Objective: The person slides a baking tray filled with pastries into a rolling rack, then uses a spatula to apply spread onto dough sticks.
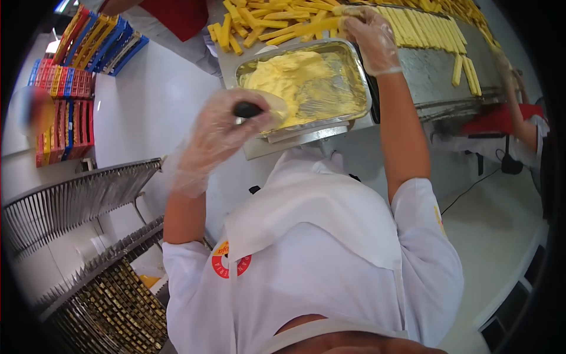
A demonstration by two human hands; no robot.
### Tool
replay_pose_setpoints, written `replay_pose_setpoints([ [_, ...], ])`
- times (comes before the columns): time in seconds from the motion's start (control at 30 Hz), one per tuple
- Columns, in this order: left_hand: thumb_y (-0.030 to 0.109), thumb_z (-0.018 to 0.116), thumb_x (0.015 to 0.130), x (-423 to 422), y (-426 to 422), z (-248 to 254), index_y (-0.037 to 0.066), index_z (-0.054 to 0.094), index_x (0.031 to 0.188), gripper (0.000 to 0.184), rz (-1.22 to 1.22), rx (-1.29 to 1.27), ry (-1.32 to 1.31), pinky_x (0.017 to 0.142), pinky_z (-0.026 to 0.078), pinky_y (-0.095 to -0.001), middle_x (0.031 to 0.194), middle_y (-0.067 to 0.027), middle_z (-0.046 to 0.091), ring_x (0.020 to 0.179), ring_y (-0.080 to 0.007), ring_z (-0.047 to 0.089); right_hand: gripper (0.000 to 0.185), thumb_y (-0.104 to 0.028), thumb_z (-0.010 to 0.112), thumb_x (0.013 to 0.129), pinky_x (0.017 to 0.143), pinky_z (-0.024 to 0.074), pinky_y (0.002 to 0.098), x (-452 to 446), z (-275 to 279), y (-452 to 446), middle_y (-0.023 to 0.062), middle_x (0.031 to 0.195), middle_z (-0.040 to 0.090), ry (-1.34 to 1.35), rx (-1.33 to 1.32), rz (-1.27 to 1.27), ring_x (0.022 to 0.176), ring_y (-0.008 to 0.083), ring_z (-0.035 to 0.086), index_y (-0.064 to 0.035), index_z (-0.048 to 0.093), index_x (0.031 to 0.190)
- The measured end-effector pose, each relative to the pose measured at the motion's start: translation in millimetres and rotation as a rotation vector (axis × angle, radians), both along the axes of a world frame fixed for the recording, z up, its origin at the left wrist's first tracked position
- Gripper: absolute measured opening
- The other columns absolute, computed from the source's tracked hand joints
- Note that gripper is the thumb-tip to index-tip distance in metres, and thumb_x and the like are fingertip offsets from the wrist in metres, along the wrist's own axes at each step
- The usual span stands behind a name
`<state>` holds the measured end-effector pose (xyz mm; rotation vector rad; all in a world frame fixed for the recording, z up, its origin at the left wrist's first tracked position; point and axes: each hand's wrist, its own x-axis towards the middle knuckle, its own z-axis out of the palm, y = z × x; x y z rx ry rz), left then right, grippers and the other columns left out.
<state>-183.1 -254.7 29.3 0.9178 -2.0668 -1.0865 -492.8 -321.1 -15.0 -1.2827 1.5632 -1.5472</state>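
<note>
My left hand (227, 127), in a clear plastic glove, is closed round a black-handled tool (247, 110) over the near left corner of a metal tray (362, 88). The tool's working end is hidden or blurred. Inside the tray is a thick, pale yellow spread (289, 74), heaped toward the left and smeared thin on the right. Beyond the tray's far right corner, my gloved right hand (374, 38) pinches the end of a yellow strip (318, 26) that points left. A pile of loose yellow strips (256, 17) lies behind the tray.
Paler strips (421, 26) lie in rows on the metal table (430, 76) at right. Co-workers stand across the table, one arm (516, 109) at far right, another person's red garment (183, 17) at top. Stacked crates (65, 130) and metal racks (82, 194) stand at left.
</note>
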Motion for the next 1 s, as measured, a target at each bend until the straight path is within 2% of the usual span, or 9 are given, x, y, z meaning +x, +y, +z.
replay_pose_setpoints([
  [0.07,0.010,0.072,0.084,-24.1,-11.3,-3.9,0.003,0.066,0.095,0.014,-0.146,-0.124,-0.349,0.070,0.052,-0.0294,0.084,-0.0095,0.066,0.076,-0.0192,0.065,0.014,-0.008,0.063,0.083,0.067,0.0488,0.0274,-4.0,-13.7,31.5,0.0045,0.088,0.067,-0.182,0.045,0.112,0.076,0.0119,0.061,-0.0015,0.070,0.093],
  [0.13,0.012,0.073,0.083,-38.5,-29.1,-24.1,0.004,0.066,0.092,0.014,-0.095,-0.044,-0.280,0.068,0.051,-0.0314,0.081,-0.0106,0.065,0.075,-0.0216,0.064,0.014,-0.007,0.064,0.082,0.064,0.0455,0.0235,-2.2,-25.5,56.5,0.0020,0.085,0.064,-0.233,0.073,0.189,0.074,0.0072,0.057,-0.0004,0.069,0.093],
  [0.3,0.014,0.074,0.083,-51.4,-40.2,-26.2,0.006,0.067,0.093,0.015,0.098,-0.258,-0.098,0.068,0.051,-0.0329,0.081,-0.0108,0.066,0.073,-0.0234,0.063,0.028,-0.008,0.066,0.077,0.070,0.0485,0.0258,-6.1,-52.9,82.7,0.0061,0.087,0.068,0.114,0.297,0.123,0.075,0.0114,0.060,0.0027,0.069,0.102],
  [0.4,0.006,0.071,0.086,-59.1,-35.0,-57.7,0.000,0.066,0.094,0.012,0.205,-0.152,0.000,0.066,0.050,-0.0283,0.077,-0.0078,0.065,0.071,-0.0149,0.061,0.037,-0.011,0.069,0.073,0.078,0.0509,0.0294,-6.6,-56.0,87.2,0.0148,0.095,0.071,0.260,0.284,0.160,0.083,0.0201,0.066,0.0038,0.068,0.106],
  [0.43,0.005,0.071,0.086,-63.7,-30.8,-60.5,0.000,0.065,0.095,0.011,0.205,-0.336,-0.286,0.067,0.050,-0.0272,0.081,-0.0074,0.066,0.073,-0.0138,0.061,0.037,-0.012,0.070,0.072,0.079,0.0512,0.0305,-3.8,-53.2,89.3,0.0168,0.096,0.070,0.307,0.267,0.178,0.084,0.0226,0.067,0.0039,0.069,0.105],
  [0.53,0.005,0.071,0.086,-86.0,-14.9,-44.2,0.002,0.065,0.097,0.013,0.190,-0.367,-0.206,0.070,0.051,-0.0264,0.084,-0.0067,0.066,0.075,-0.0130,0.062,0.039,-0.019,0.072,0.072,0.086,0.0501,0.0362,-0.7,-50.2,88.0,0.0226,0.103,0.067,0.322,0.264,0.221,0.096,0.0324,0.065,0.0022,0.070,0.105],
  [0.6,0.005,0.072,0.086,-98.4,-9.0,-21.4,0.000,0.065,0.097,0.014,0.183,-0.137,0.080,0.072,0.051,-0.0252,0.085,-0.0065,0.066,0.077,-0.0131,0.062,0.041,-0.024,0.072,0.073,0.094,0.0468,0.0388,-1.0,-42.7,86.0,0.0233,0.110,0.065,0.340,0.332,0.262,0.107,0.0354,0.061,-0.0011,0.071,0.107],
  [0.8,0.006,0.072,0.085,-94.5,-24.0,-43.5,-0.001,0.063,0.093,0.014,0.590,0.275,0.607,0.065,0.052,-0.0239,0.085,-0.0060,0.065,0.069,-0.0126,0.061,0.044,-0.026,0.070,0.074,0.085,0.0506,0.0367,-6.3,-65.3,68.3,0.0231,0.097,0.066,0.295,0.290,0.209,0.096,0.0308,0.066,0.0035,0.070,0.107],
  [1.0,0.005,0.070,0.084,-68.2,-36.9,-78.8,0.000,0.065,0.092,0.010,0.509,-0.196,0.004,0.064,0.049,-0.0228,0.083,-0.0060,0.065,0.069,-0.0118,0.060,0.044,-0.026,0.070,0.075,0.099,0.0448,0.0389,-8.3,-51.0,64.0,0.0228,0.115,0.064,0.367,0.325,0.244,0.112,0.0352,0.059,0.0003,0.069,0.110],
])
